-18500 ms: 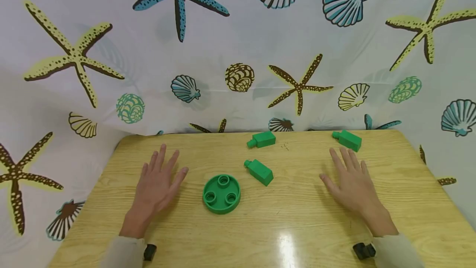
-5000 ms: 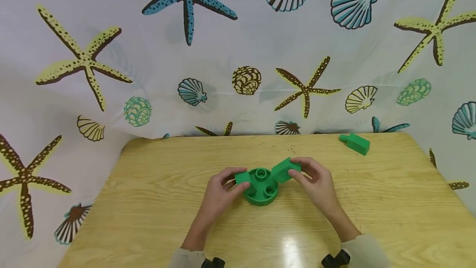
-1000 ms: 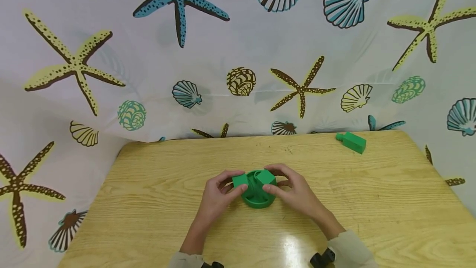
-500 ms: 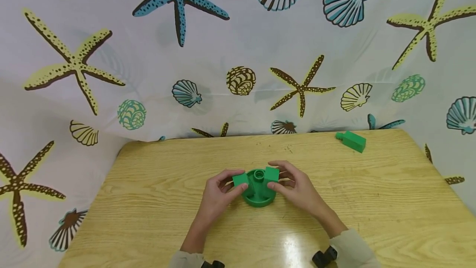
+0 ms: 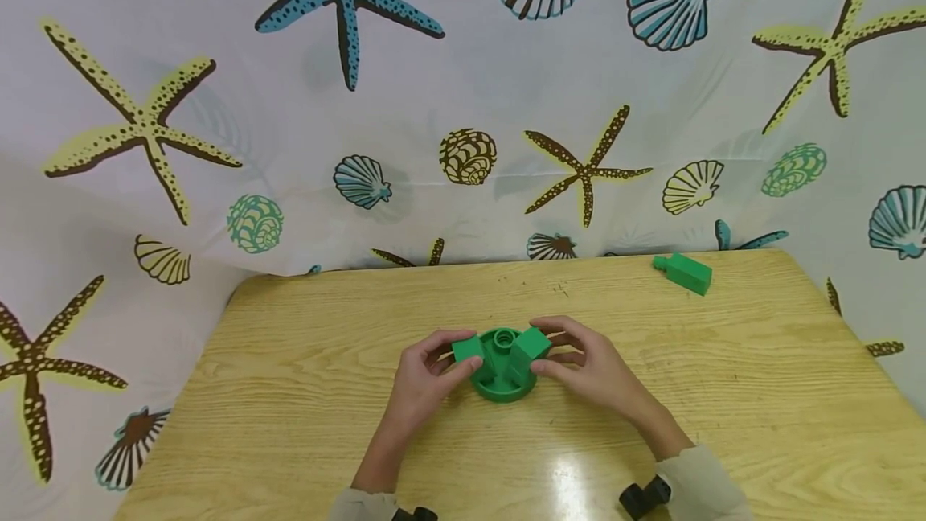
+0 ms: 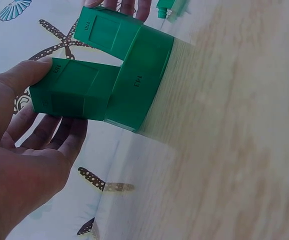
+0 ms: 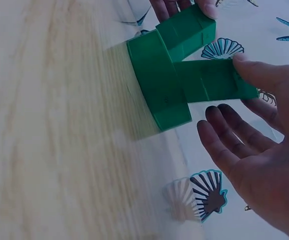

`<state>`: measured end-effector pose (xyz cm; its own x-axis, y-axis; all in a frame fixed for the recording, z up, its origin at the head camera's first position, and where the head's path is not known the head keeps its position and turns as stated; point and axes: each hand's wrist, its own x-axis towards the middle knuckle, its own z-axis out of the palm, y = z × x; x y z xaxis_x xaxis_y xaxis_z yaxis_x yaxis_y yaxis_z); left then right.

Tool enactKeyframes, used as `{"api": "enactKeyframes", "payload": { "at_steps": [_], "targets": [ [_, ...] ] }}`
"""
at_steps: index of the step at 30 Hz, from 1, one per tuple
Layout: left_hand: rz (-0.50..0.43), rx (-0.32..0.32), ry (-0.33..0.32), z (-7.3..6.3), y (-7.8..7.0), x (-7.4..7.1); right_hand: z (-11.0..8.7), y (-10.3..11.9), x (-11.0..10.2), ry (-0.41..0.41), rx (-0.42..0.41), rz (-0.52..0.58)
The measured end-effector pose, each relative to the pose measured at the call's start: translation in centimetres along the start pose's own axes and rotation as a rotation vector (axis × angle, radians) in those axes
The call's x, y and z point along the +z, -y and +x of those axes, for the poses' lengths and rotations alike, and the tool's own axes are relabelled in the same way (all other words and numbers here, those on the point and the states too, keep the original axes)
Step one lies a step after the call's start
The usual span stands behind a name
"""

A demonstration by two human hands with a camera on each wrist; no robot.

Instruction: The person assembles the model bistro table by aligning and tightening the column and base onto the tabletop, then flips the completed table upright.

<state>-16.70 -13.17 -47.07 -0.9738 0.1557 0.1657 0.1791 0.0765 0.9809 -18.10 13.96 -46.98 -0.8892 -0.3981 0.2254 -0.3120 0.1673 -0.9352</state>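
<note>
In both wrist views, the round base (image 6: 138,80) hides from me the lower ends of the left block (image 6: 79,87) and right block (image 6: 109,32); the left one's top edge crops the third block (image 6: 166,4).

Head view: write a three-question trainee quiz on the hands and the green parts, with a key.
1. True or false: the left hand and the right hand each hold a green block.
2. Choose: the loose block lies A) between the hands; B) toward the far right of the table; C) under the right hand.
3. Fill in: the round base shows ___ uncovered socket.

Key: 1 true; 2 B; 3 one.
</note>
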Motion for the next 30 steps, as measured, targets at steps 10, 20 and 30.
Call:
{"api": "enactKeyframes", "payload": {
  "at_steps": [10,20,30],
  "targets": [
    [0.005,0.000,-0.015,-0.1,-0.1,0.0,-0.4,-0.4,-0.6,-0.023,-0.006,0.057],
    [0.011,0.034,-0.004,0.0,0.2,-0.1,-0.4,-0.5,0.3,0.056,-0.055,0.003],
    [0.005,0.083,0.084,0.0,0.4,-0.9,-0.2,-0.5,1.3,0.088,-0.125,0.034]
  ]
}}
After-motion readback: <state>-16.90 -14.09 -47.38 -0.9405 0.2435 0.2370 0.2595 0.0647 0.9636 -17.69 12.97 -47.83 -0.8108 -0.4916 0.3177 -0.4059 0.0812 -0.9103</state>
